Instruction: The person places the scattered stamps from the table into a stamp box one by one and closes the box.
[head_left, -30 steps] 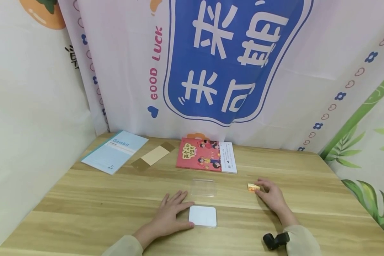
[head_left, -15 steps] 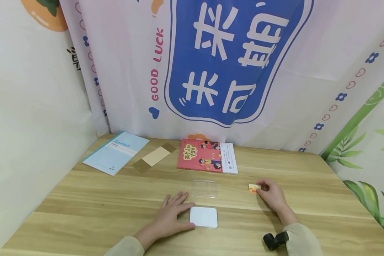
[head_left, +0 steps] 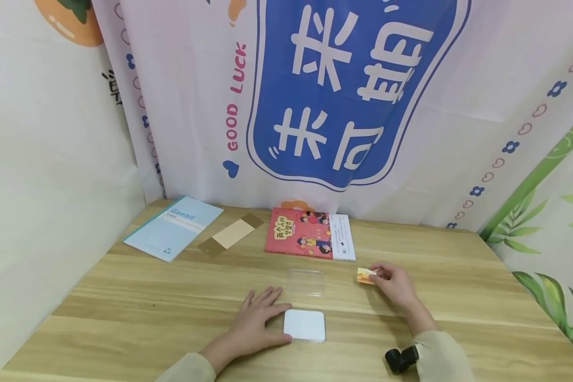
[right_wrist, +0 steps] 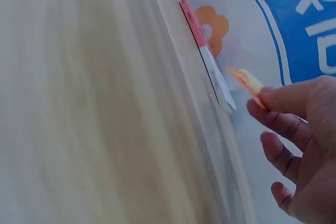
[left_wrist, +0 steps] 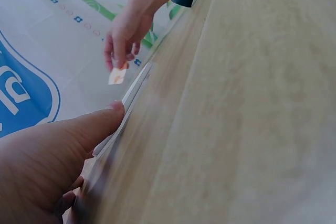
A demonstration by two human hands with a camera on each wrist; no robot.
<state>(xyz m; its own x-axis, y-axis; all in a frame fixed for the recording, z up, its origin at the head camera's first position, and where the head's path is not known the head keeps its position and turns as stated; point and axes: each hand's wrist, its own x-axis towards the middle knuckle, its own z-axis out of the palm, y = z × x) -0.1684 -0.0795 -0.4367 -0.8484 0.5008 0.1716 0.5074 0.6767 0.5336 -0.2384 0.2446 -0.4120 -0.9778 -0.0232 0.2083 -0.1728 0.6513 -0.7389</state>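
The table [head_left: 124, 313] spreads beneath both grips, and the book [head_left: 298, 233] lies beyond the right one, toward the wall. The left hand [head_left: 253, 324] rests with fingers spread, thumb and forefinger touching the near and far corners of the white card [head_left: 304, 325]; a light, even touch there should steady it without skewing it. The right hand [head_left: 394, 285] pinches the small card [head_left: 364, 276] between thumb and forefinger, its other fingers loosely bent. To the left of this pinch, on the table, lies the clear case [head_left: 304, 283]; a path over it would want some height. The small card juts left from the fingertips, apparently off the table; a gentle, edge-only pinch should avoid creasing it.
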